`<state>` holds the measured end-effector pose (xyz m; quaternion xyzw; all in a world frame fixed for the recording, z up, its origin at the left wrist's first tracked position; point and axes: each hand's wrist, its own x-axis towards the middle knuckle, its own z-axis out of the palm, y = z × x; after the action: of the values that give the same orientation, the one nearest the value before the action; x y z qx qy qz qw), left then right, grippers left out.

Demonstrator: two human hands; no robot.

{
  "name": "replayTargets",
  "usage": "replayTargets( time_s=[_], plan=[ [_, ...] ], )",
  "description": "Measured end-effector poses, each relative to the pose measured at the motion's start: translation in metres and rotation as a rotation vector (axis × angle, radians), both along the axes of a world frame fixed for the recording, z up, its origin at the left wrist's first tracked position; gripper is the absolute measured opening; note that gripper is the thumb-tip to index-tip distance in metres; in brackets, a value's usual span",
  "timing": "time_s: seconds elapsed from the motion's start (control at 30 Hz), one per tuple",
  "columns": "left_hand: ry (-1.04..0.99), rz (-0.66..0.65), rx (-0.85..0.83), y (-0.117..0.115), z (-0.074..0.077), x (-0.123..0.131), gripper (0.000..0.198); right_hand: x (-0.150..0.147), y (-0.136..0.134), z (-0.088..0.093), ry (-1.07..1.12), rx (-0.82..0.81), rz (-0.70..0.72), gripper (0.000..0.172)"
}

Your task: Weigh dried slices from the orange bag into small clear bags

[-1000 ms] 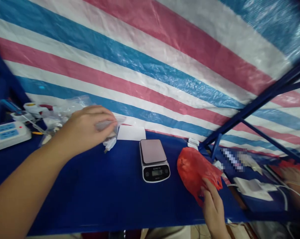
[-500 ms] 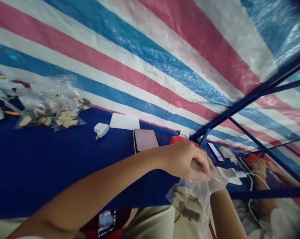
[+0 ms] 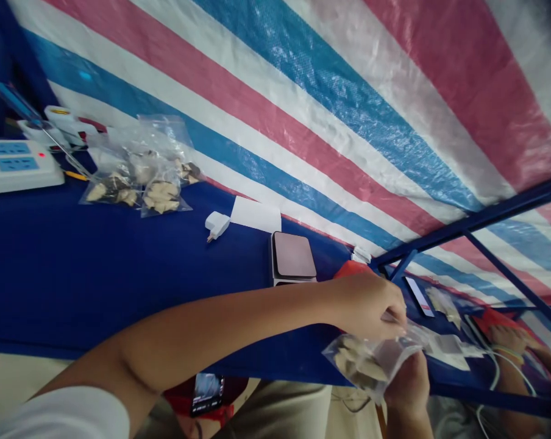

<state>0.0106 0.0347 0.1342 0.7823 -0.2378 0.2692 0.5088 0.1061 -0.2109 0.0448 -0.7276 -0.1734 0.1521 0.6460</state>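
Observation:
A clear zip-top plastic bag hangs tilted over the table's front edge, with pale and brown pieces like dried mushroom slices in its lower end. My left hand reaches across from the left, its fingers closed in a pinch on the bag's upper edge. Lower down, my right hand is closed on the right side of the bag; part of its fingers is behind the plastic. Just beyond my left wrist stands a small digital scale with a pinkish top. Something red lies partly hidden behind my left hand.
On the blue table lie several filled bags, a white plug adapter, white paper and a power strip. Blue frame bars rise at the right. Past them are a phone and another person's hands.
My view has turned left, so the table things sit further right. The bag has swung up from hanging to a slant, and my right hand now shows beside it.

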Motion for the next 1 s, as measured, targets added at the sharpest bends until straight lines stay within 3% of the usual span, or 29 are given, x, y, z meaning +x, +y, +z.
replayTargets(
  time_s=[0.07,0.13,0.23,0.3,0.4,0.6,0.7,0.87,1.0],
  plan=[
    [-0.049,0.009,-0.081,-0.005,-0.006,0.002,0.012,-0.001,-0.009,-0.010,0.067,0.078,0.007,0.064],
    [-0.049,0.108,-0.214,-0.011,-0.014,0.005,0.013,-0.003,-0.014,-0.019,0.116,0.161,0.024,0.064],
    [-0.019,0.208,-0.350,-0.018,-0.022,0.006,0.011,-0.005,-0.011,-0.029,0.121,0.237,0.039,0.052],
    [-0.013,0.237,-0.369,-0.019,-0.024,0.007,0.010,-0.005,-0.007,-0.033,0.130,0.237,0.058,0.049],
    [-0.012,0.256,-0.352,-0.017,-0.022,0.006,0.011,-0.004,-0.003,-0.036,0.178,0.190,0.100,0.057],
    [0.027,0.311,-0.356,-0.012,-0.018,0.008,0.012,0.000,-0.004,-0.047,0.229,0.216,0.030,0.069],
    [0.071,0.319,-0.347,-0.008,-0.019,0.010,0.011,0.000,0.000,-0.047,0.229,0.230,0.045,0.068],
    [0.128,0.368,-0.424,-0.003,-0.021,0.015,0.008,-0.011,0.019,-0.039,0.159,0.260,0.196,0.078],
    [0.171,0.299,-0.534,-0.003,-0.023,0.017,0.013,-0.015,0.029,-0.037,0.171,0.194,0.211,0.079]
  ],
)
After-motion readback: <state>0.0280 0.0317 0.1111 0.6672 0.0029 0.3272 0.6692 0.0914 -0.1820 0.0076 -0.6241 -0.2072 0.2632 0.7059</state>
